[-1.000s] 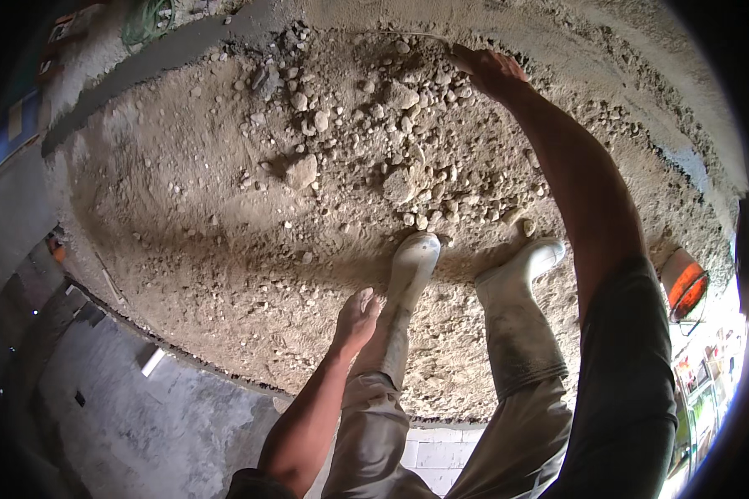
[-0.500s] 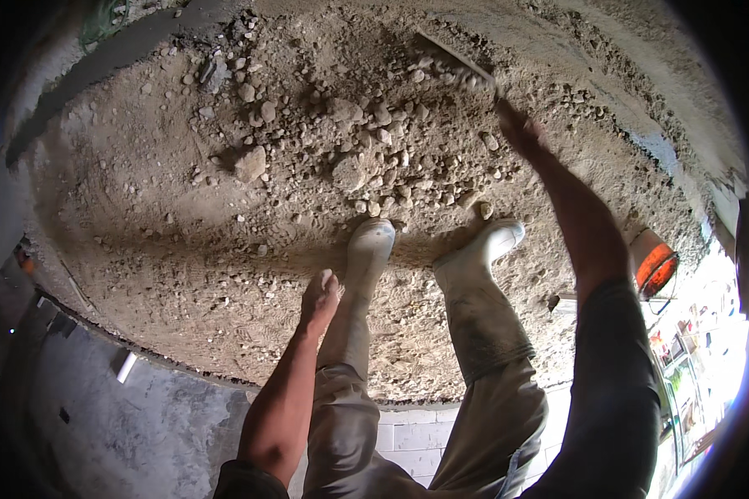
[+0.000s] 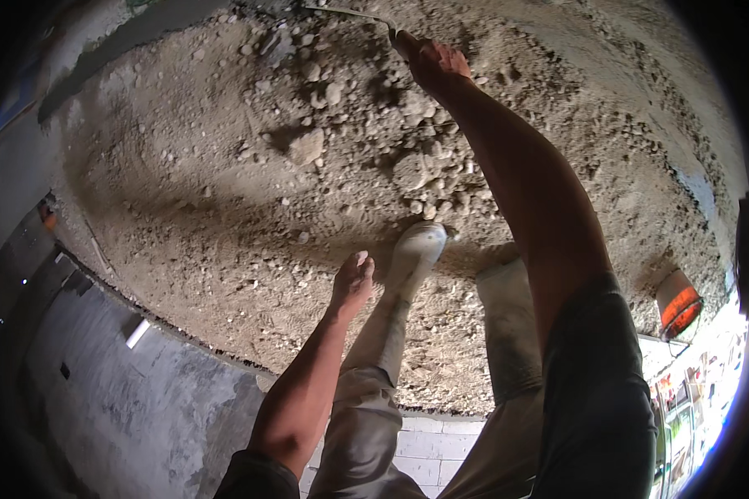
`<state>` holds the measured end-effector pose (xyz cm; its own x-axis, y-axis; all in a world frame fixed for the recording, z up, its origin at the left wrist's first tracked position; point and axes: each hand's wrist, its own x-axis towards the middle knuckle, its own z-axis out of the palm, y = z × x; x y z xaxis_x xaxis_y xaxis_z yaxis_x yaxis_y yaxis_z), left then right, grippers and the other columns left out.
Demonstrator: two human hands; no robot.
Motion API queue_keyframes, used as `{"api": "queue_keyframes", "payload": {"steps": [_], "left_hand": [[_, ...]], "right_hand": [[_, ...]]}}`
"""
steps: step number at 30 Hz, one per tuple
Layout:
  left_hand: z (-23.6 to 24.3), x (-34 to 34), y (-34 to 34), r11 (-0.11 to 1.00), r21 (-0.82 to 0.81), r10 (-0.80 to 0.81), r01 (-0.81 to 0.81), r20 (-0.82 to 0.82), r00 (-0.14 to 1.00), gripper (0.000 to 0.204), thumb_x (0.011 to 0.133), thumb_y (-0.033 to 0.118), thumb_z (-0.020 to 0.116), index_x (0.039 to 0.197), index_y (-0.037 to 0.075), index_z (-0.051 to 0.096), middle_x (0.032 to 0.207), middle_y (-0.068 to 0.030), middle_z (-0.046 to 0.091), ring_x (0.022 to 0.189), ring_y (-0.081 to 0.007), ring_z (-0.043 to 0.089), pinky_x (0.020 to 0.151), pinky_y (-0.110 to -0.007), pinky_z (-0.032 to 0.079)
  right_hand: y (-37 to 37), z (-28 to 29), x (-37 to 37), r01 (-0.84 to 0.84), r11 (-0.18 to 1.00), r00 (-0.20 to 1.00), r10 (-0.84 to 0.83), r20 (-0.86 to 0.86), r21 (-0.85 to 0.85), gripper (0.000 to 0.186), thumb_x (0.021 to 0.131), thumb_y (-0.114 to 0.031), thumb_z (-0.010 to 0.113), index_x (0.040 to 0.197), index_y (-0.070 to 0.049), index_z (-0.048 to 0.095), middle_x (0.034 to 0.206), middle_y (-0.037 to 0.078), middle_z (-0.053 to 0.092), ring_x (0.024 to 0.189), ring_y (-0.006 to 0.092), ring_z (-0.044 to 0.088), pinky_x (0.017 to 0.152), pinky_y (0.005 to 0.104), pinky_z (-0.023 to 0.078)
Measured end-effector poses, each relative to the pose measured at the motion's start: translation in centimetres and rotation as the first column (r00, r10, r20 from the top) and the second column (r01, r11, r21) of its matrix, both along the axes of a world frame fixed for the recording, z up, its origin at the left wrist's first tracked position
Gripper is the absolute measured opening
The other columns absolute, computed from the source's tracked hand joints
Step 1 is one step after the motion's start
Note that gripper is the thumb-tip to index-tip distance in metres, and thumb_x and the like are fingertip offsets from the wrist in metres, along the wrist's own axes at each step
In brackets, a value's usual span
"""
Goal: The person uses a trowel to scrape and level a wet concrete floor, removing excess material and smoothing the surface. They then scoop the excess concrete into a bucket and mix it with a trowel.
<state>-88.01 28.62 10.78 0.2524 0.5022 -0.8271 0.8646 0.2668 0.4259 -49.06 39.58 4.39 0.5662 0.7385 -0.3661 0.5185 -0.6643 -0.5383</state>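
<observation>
While the fingers of the right hand (image 3: 435,62) gripped a trowel (image 3: 349,12) at the frame's upper middle, the left hand (image 3: 354,283) hung near the left boot (image 3: 419,249). How open its fingers were, I could not tell.

Sandy ground (image 3: 183,274), pale stones (image 3: 306,148), tipped orange bucket (image 3: 680,309), pale boots (image 3: 422,243).

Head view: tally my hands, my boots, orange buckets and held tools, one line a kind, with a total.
Left hand and right hand: 2
Left boot and right boot, partly hidden: 2
Orange bucket: 1
Held tool: 1
Total: 6
</observation>
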Motion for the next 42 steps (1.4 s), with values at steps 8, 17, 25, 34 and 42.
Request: {"api": "queue_keyframes", "payload": {"steps": [8, 17, 25, 34, 42], "left_hand": [[2.3, -0.8, 4.2, 0.998, 0.047, -0.045, 0.047, -0.046, 0.998, 0.040, 0.096, 0.026, 0.050, 0.121, -0.005, 0.051, 0.118, -0.0234, 0.059, 0.112, -0.0320, 0.058, 0.094, -0.036, 0.046], [0.4, -3.1, 6.9, 0.989, 0.062, -0.124, 0.132, -0.127, 0.984, 0.044, 0.096, 0.032, 0.048, 0.123, -0.002, 0.050, 0.122, -0.0246, 0.056, 0.116, -0.0346, 0.055, 0.095, -0.038, 0.045], [3.5, -4.9, 8.5, 0.982, 0.086, -0.153, 0.168, -0.157, 0.976, 0.041, 0.097, 0.031, 0.046, 0.124, 0.000, 0.051, 0.120, -0.0198, 0.058, 0.111, -0.0328, 0.056, 0.095, -0.038, 0.044], [5.7, -6.3, 11.0, 0.956, -0.053, -0.292, 0.288, -0.248, 0.924, 0.046, 0.097, 0.031, 0.046, 0.131, 0.001, 0.045, 0.129, -0.0164, 0.054, 0.119, -0.0286, 0.051, 0.099, -0.035, 0.040], [5.3, -10.6, 13.0, 0.892, -0.118, -0.452, 0.436, -0.249, 0.857, 0.050, 0.098, 0.029, 0.044, 0.136, -0.002, 0.037, 0.136, -0.0189, 0.046, 0.124, -0.0289, 0.047, 0.103, -0.036, 0.037]], "right_hand": [[-2.1, -1.2, -2.1, -0.462, 0.881, 0.856, 0.414, -0.310, -0.101, 0.049, 0.095, -0.055, 0.030, 0.104, -0.023, 0.066, 0.086, 0.009, 0.066, 0.085, 0.0206, 0.061, 0.080, 0.0409, 0.044], [9.0, 1.2, -5.8, -0.135, 0.985, 0.977, 0.115, -0.178, -0.110, 0.037, 0.094, -0.029, 0.042, 0.127, -0.016, 0.052, 0.111, 0.013, 0.064, 0.090, 0.0297, 0.065, 0.083, 0.0451, 0.050], [-9.0, 4.5, -7.1, -0.384, 0.868, 0.907, 0.293, -0.301, -0.314, 0.034, 0.097, -0.043, 0.039, 0.121, -0.027, 0.056, 0.103, 0.007, 0.065, 0.098, 0.0267, 0.063, 0.087, 0.0422, 0.047], [-26.6, 3.9, -4.8, 0.604, 0.657, 0.710, -0.701, -0.070, -0.451, 0.019, 0.087, -0.012, 0.039, 0.101, -0.011, 0.051, 0.084, 0.005, 0.059, 0.066, 0.0201, 0.053, 0.063, 0.0347, 0.047], [-24.1, 0.5, -23.3, 0.541, 0.832, 0.790, -0.554, -0.265, -0.125, 0.022, 0.097, -0.024, 0.034, 0.105, -0.013, 0.051, 0.089, 0.022, 0.063, 0.081, 0.0426, 0.060, 0.068, 0.0492, 0.048]]}}
